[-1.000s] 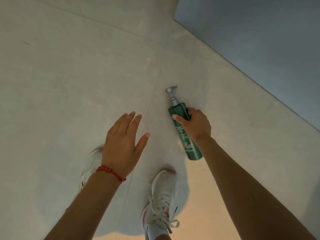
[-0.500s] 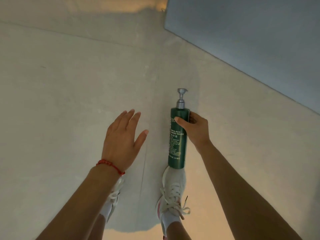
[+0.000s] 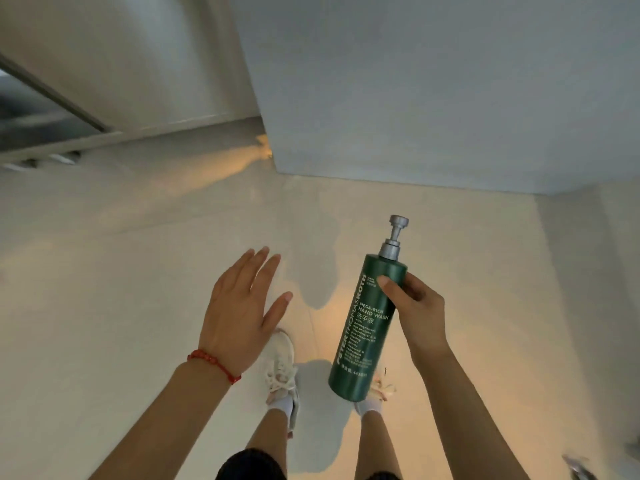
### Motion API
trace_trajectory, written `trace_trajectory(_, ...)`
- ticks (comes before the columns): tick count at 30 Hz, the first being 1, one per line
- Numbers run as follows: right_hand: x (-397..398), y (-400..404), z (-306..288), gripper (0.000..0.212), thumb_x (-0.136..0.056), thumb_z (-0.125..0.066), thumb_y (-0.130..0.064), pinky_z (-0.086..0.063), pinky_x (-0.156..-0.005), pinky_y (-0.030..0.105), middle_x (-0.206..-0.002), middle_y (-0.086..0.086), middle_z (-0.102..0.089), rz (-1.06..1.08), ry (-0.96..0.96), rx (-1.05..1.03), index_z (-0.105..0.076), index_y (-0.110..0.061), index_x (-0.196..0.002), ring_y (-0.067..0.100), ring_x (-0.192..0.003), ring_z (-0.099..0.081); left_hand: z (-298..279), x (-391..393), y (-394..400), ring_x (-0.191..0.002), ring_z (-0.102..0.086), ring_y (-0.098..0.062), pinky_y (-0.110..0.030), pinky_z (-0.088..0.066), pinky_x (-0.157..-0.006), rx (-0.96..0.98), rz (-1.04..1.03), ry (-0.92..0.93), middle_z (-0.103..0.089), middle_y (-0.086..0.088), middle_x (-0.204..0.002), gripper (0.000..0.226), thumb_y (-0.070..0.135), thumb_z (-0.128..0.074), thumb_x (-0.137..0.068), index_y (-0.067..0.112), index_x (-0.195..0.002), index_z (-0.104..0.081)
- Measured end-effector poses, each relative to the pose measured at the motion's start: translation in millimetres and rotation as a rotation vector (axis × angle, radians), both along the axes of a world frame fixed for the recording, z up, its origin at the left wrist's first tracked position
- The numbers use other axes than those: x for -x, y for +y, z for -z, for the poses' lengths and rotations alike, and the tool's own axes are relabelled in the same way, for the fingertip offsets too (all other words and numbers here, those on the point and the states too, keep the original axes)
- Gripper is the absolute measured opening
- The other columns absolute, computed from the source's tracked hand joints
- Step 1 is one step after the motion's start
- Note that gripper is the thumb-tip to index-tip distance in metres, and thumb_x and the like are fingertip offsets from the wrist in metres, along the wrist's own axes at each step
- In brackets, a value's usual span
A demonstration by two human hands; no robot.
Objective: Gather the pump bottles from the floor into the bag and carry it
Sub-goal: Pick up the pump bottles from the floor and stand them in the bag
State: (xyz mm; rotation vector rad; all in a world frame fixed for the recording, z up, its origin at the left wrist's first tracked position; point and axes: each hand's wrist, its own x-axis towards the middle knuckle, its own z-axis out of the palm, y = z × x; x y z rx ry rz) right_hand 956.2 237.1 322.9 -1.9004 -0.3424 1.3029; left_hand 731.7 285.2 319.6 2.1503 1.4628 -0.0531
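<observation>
The right hand (image 3: 417,315) is wrapped around the upper body of a dark green pump bottle (image 3: 367,327), thumb across the front near the label and the other fingers behind, so the bottle hangs clear of the floor (image 3: 104,306) above the feet, nearly upright and leaning a little to the right, its silver pump head (image 3: 396,233) on top. The left hand (image 3: 239,313) is spread flat with its palm down and holds nothing; a red bead bracelet (image 3: 213,365) sits at its wrist. No bag appears in this view, and no other bottle is clearly visible on the floor, though something small and blurred sits at the lower right edge and cannot be identified. The risks lie mostly in the grip, as far as can be judged. The bottle is tall and smooth, held high and by one hand, so its heavier lower part could swing or slide through the fingers during a quick turn toward the bag. A drop would land near the white sneakers (image 3: 282,368). Catching the raised pump on the bag's rim could also press it and squirt soap, unless the free hand holds the opening wide.
</observation>
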Motion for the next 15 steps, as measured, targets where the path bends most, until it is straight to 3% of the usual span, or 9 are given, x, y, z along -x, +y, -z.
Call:
trace_trajectory(9,-21.2,-58.4,-130.1,0.007,-0.078,-0.068,-0.015,-0.051,-0.06,0.012,-0.079,0.001,-0.07,0.306,0.048,-0.118,-0.069,-0.019,-0.084,0.005,-0.067,-0.064,-128.4,-36.3,-11.0,-0.126,-0.043,-0.029,-0.04,-0.031,-0.101,-0.086,0.256,0.023,-0.05,-0.014,-0.134,0.059,0.05,-0.02,-0.093,0.01,-0.13,-0.044)
trace_trajectory(15,-60.8,-134.1,-194.1,0.009,-0.078,-0.067,-0.013,-0.05,-0.059,0.012,-0.082,0.002,-0.071,0.478,0.023,-0.164,-0.069,-0.017,-0.086,0.007,-0.07,-0.065,-189.4,-101.4,-52.6,-0.128,-0.038,-0.026,-0.038,-0.031,-0.104,-0.114,0.369,-0.078,-0.048,-0.013,-0.136,0.061,0.052,-0.018,-0.093,0.011,-0.131,-0.043)
